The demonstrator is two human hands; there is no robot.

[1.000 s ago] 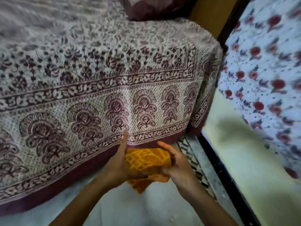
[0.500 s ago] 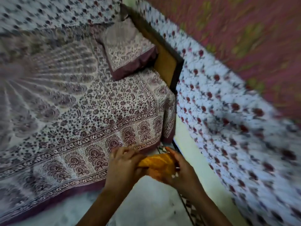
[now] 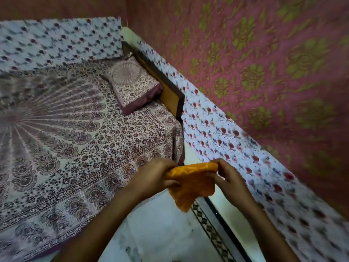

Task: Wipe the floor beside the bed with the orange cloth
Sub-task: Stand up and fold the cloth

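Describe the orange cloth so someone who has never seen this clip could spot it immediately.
Start from the bed with the maroon-printed spread filling the left of the view. Just off its near right corner, above the pale floor, the left hand and right hand hold the orange cloth between them. Unlike the floral prints around it, it is orange.

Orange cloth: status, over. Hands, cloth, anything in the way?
Left hand and right hand both grip orange cloth, held above the floor. Not wiping yet. Nothing visible blocking floor beside bed.

A printed pillow (image 3: pixel 132 86) lies just beside the wooden headboard (image 3: pixel 170 97).
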